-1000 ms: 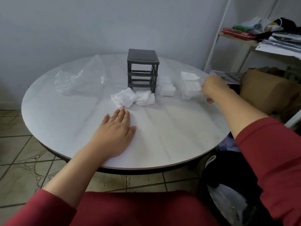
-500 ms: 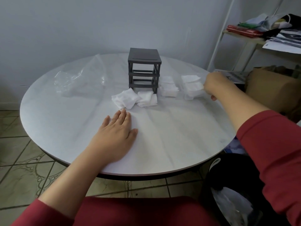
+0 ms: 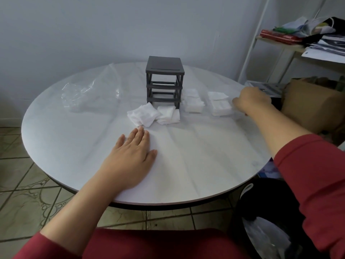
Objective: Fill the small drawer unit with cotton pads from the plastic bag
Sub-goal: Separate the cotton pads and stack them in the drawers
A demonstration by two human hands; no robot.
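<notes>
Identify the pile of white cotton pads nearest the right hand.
The rightmost stack of white square pads, beside the right hand; the other three lie by the dark grey drawer unit.

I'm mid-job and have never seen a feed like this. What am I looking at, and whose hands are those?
No machine here: a person works bare-handed, and the one camera sits on their head, looking down. The left hand lies flat on the round table. The right hand reaches to the far-right pad stack; its fingers are hidden, so a grip cannot be confirmed. A dark drawer unit stands mid-table, with more pads heaped before and beside it and a clear bag on the left.
</notes>
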